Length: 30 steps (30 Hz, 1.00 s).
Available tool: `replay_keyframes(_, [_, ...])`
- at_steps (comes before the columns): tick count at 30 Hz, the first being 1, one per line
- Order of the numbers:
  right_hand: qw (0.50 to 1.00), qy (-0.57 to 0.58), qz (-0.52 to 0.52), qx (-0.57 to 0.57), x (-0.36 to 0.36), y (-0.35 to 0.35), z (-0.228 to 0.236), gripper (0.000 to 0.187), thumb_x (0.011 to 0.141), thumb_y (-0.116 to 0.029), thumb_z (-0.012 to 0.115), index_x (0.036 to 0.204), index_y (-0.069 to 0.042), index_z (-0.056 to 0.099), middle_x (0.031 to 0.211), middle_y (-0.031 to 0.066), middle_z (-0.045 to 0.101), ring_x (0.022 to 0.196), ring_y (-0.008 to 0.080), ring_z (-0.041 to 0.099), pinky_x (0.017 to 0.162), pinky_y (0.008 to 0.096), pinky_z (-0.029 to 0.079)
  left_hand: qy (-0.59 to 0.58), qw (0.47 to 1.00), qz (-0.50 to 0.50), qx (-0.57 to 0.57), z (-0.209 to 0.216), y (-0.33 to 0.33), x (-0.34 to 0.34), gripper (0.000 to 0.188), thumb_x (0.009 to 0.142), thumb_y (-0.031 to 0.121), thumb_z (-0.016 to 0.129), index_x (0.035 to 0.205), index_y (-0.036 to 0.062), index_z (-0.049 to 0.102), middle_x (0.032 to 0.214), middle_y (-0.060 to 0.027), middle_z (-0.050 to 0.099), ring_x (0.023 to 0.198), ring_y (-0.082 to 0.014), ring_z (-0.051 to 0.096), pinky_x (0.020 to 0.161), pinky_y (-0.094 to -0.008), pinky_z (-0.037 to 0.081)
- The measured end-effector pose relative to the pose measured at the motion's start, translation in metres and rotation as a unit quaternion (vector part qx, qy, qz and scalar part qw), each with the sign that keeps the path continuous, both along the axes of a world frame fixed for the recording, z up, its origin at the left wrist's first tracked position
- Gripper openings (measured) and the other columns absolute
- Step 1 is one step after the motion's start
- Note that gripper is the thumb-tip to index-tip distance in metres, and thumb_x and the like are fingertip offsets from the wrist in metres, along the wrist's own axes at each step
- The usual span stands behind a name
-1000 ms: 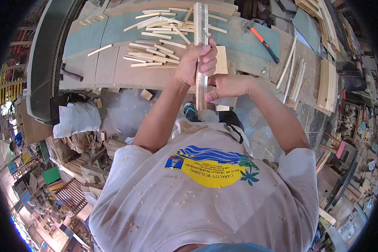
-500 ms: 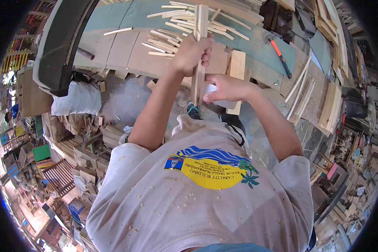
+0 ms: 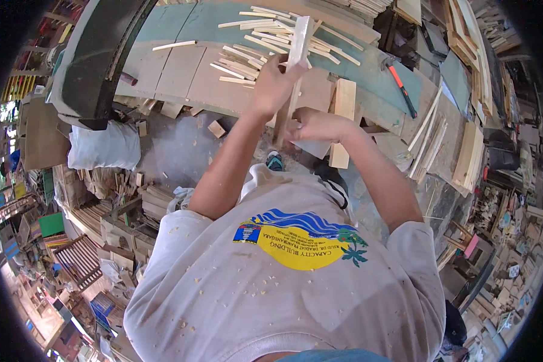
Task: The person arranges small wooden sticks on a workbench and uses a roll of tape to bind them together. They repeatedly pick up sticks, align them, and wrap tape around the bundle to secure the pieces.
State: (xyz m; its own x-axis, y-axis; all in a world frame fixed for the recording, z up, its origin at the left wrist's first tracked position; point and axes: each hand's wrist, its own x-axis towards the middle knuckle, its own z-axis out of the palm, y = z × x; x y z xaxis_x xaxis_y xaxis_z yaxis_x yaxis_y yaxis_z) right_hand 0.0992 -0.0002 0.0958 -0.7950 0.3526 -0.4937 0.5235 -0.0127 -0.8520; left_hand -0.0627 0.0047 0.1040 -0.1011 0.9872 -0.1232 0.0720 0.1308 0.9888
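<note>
A long, squared piece of wood point(image 3: 297, 45) stands tilted in front of me, its far end above the bench and its near end over the floor. My left hand point(image 3: 276, 84) is wrapped round its middle, thumb on the pale flat face. Lower down, my right hand point(image 3: 320, 125) has its fingers curled against the wood's right side near the close end. Its fingertips are partly hidden. Just below that hand shows a pale flat patch point(image 3: 315, 148); I cannot tell whether the hand touches it. Thin wooden strips point(image 3: 241, 63) lie loosely piled on the bench behind my left hand.
The workbench point(image 3: 181, 75) crosses the far side. A hammer with an orange and black handle point(image 3: 402, 90) lies on it, right of a pale board point(image 3: 344, 99). A dark machine part point(image 3: 99, 60) rises at left, above a white sack point(image 3: 104, 145). A small wood block point(image 3: 216, 128) lies beyond my left forearm.
The piece of wood has turned in my hands, and a broad pale face now shows instead of its grooved side. My left hand's grip has shifted, and my right fingers have curled in.
</note>
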Motion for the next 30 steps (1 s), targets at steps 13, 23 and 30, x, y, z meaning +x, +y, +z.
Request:
replay_keyframes(13, [0.999, 0.038, 0.007, 0.023, 0.004, -0.004, 0.030, 0.057, 0.080, -0.042, 0.081, 0.123, -0.008, 0.065, 0.116, 0.0115, 0.068, 0.105, 0.0249, 0.064, 0.095, 0.0362, 0.049, -0.482, 0.839, -0.237, -0.081, 0.024, 0.003, -0.007, 0.021, 0.098, 0.025, 0.060, 0.108, 0.0074, 0.054, 0.071, 0.0033, 0.043, 0.052, -0.0071, 0.039, 0.044, -0.0236, 0.034])
replay_keyframes(23, [0.992, -0.115, -0.034, 0.026, -0.002, 0.002, 0.014, 0.059, 0.080, -0.037, 0.080, 0.128, -0.007, 0.062, 0.119, 0.0156, 0.069, 0.108, 0.0276, 0.064, 0.094, 0.0363, 0.049, 0.223, 0.974, 0.037, 0.009, 0.028, -0.007, 0.035, 0.058, 0.086, 0.035, 0.071, 0.118, -0.0109, 0.053, 0.102, -0.0293, 0.068, 0.089, -0.0431, 0.069, 0.081, -0.0457, 0.055])
replay_keyframes(30, [0.996, -0.026, -0.003, 0.091, 0.020, -0.006, 0.031, 0.067, 0.081, -0.040, 0.079, 0.135, -0.007, 0.059, 0.131, 0.0205, 0.064, 0.120, 0.0325, 0.060, 0.102, 0.0386, 0.045, -0.260, 0.953, -0.124, -0.098, 0.014, 0.017, 0.009, 0.049, 0.091, 0.031, 0.071, 0.123, -0.0035, 0.055, 0.069, -0.0049, 0.056, 0.050, -0.0177, 0.054, 0.048, -0.0327, 0.046])
